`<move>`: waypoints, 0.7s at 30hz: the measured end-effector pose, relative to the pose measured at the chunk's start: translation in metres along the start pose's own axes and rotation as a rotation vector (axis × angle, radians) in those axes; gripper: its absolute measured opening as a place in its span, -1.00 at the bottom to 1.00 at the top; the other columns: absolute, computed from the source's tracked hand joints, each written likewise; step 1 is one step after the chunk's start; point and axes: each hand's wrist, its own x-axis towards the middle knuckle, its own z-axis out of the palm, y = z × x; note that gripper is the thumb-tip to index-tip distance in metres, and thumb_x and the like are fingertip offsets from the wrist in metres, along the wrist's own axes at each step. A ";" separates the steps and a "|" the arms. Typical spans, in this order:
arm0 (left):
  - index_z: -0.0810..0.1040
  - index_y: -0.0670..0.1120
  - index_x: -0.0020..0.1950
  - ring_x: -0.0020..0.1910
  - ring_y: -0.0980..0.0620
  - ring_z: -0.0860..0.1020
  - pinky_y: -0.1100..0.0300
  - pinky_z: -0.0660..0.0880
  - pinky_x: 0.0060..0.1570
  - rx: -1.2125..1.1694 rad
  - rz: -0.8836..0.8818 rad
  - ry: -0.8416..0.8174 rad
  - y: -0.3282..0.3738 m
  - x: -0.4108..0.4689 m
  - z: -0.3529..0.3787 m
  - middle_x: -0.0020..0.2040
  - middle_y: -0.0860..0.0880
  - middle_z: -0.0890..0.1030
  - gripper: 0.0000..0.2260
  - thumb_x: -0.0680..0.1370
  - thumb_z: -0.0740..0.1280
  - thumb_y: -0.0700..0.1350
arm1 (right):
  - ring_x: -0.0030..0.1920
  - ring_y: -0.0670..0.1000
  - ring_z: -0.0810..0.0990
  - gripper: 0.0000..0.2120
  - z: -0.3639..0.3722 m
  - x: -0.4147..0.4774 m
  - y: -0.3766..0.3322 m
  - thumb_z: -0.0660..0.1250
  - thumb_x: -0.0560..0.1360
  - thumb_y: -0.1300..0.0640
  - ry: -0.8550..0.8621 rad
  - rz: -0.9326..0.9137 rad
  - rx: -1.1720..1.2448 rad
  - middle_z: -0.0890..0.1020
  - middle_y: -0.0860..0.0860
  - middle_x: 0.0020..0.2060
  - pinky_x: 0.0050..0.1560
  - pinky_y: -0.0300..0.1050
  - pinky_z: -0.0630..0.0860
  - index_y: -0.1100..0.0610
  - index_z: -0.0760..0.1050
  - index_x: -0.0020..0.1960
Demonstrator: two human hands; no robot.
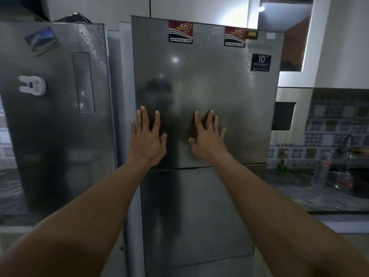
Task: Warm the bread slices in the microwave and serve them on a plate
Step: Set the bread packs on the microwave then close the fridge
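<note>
Nearest the camera, two bare forearms reach forward from the bottom corners, and they end at the left hand and the right hand. Both hands are spread wide and hold nothing, with straight fingers that seem to lie flat on the upper door of a steel fridge, just above the seam with the lower door. Palms set side by side low on the panel suit a push, so I judge they are pressing the door home, though a pause before opening it fits as well. Neither the bread slices nor a plate can be seen anywhere, so the bread may be behind this door, which I cannot confirm. To the left stands a second fridge, with a white clip stuck on its face. Two red KFC magnets sit along the top of the pushed door. Farther right, a desk runs along a tiled wall and carries a clear bottle. Above it is a dark recess, too dim to say whether it is the microwave. As a judgement, the task is at its very start: fetching the bread comes first.
</note>
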 end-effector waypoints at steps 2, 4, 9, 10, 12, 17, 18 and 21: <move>-0.21 -0.03 0.64 0.57 -0.21 -0.32 -0.16 -0.19 0.56 0.000 0.013 -0.016 -0.005 0.010 0.015 0.59 -0.23 -0.33 -0.34 0.68 0.04 0.16 | 0.54 0.27 -0.37 -0.15 0.013 0.008 0.004 0.24 0.61 -0.10 0.021 -0.002 -0.017 -0.40 0.19 0.54 0.44 0.45 -0.18 -0.07 -0.33 0.60; -0.25 -0.01 0.63 0.57 -0.20 -0.33 -0.17 -0.19 0.56 -0.001 0.023 -0.048 -0.009 0.018 0.030 0.59 -0.21 -0.35 -0.33 0.67 0.02 0.19 | 0.53 0.26 -0.40 -0.13 0.027 0.015 0.006 0.25 0.60 -0.12 0.044 0.005 -0.038 -0.42 0.18 0.53 0.43 0.50 -0.15 -0.09 -0.35 0.59; -0.34 -0.01 0.61 0.55 -0.21 -0.39 -0.18 -0.24 0.54 0.003 0.037 -0.031 -0.019 0.030 0.059 0.56 -0.21 -0.43 -0.29 0.66 0.00 0.25 | 0.52 0.26 -0.43 -0.13 0.048 0.027 0.005 0.22 0.59 -0.18 0.096 0.038 -0.070 -0.45 0.17 0.52 0.40 0.53 -0.15 -0.09 -0.38 0.58; -0.35 -0.01 0.61 0.55 -0.22 -0.39 -0.18 -0.26 0.54 0.002 0.042 -0.014 -0.019 0.030 0.063 0.56 -0.22 -0.43 -0.28 0.66 -0.01 0.25 | 0.51 0.26 -0.44 -0.12 0.050 0.028 0.004 0.21 0.60 -0.19 0.101 0.042 -0.076 -0.46 0.18 0.51 0.39 0.53 -0.17 -0.09 -0.39 0.58; -0.34 -0.03 0.61 0.56 -0.22 -0.38 -0.21 -0.24 0.54 0.002 0.051 0.027 -0.021 0.030 0.068 0.56 -0.23 -0.42 -0.27 0.65 0.00 0.26 | 0.50 0.27 -0.46 -0.13 0.053 0.030 0.004 0.19 0.60 -0.21 0.104 0.047 -0.088 -0.48 0.18 0.50 0.39 0.54 -0.19 -0.08 -0.42 0.57; -0.33 -0.04 0.61 0.56 -0.24 -0.35 -0.25 -0.19 0.54 0.015 0.055 0.062 -0.022 0.031 0.073 0.57 -0.24 -0.39 -0.25 0.64 0.02 0.27 | 0.50 0.27 -0.48 -0.12 0.052 0.030 0.002 0.16 0.61 -0.24 0.093 0.064 -0.104 -0.51 0.17 0.48 0.40 0.52 -0.19 -0.09 -0.48 0.54; -0.32 -0.04 0.62 0.56 -0.24 -0.35 -0.25 -0.19 0.54 0.018 0.055 0.059 -0.023 0.031 0.072 0.57 -0.25 -0.39 -0.25 0.64 0.02 0.27 | 0.50 0.26 -0.48 -0.11 0.051 0.030 0.001 0.17 0.60 -0.24 0.087 0.067 -0.107 -0.51 0.17 0.48 0.40 0.52 -0.18 -0.09 -0.48 0.54; -0.30 -0.02 0.62 0.57 -0.24 -0.33 -0.21 -0.19 0.54 0.022 0.070 0.031 -0.025 0.030 0.066 0.58 -0.24 -0.37 -0.24 0.63 0.07 0.26 | 0.51 0.28 -0.45 -0.07 0.045 0.027 -0.003 0.24 0.59 -0.17 0.062 0.086 -0.111 -0.50 0.17 0.49 0.41 0.50 -0.13 -0.08 -0.46 0.55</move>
